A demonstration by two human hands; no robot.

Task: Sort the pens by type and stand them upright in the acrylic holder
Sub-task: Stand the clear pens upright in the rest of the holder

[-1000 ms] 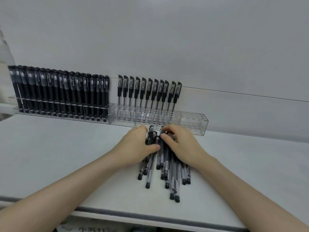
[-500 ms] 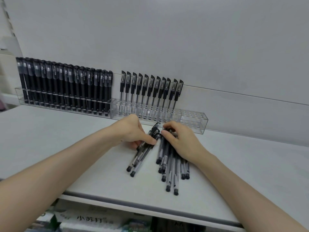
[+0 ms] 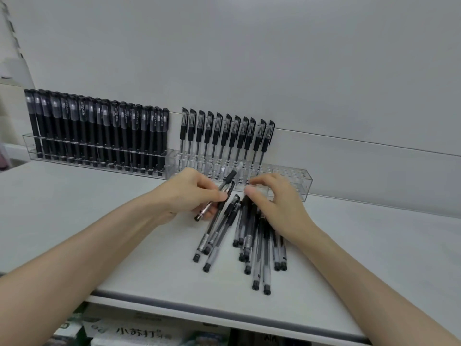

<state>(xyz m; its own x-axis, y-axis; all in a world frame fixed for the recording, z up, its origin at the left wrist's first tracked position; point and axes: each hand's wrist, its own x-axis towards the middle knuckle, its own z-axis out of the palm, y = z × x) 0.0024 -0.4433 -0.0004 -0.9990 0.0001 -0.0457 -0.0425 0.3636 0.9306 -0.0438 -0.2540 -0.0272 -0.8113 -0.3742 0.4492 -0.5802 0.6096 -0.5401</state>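
A pile of loose clear-barrelled black pens (image 3: 259,243) lies on the white shelf top, tips toward me. My left hand (image 3: 192,193) pinches one pen (image 3: 225,183) from the pile's left side, raised at a slant with its cap toward the holder. My right hand (image 3: 277,206) rests on the pile's upper right with fingers curled over the pens. Against the wall stands the acrylic holder (image 3: 299,181); its left part holds several all-black pens (image 3: 99,128), its middle several clear pens with black caps (image 3: 227,136), and its right end is empty.
The white shelf top (image 3: 374,245) ends in a front edge near me. Below it, packaged goods with printed labels (image 3: 139,332) show. The grey wall rises right behind the holder.
My left hand has split a few pens off to the left and lifted one out of the pile. My right hand stayed on the pile.
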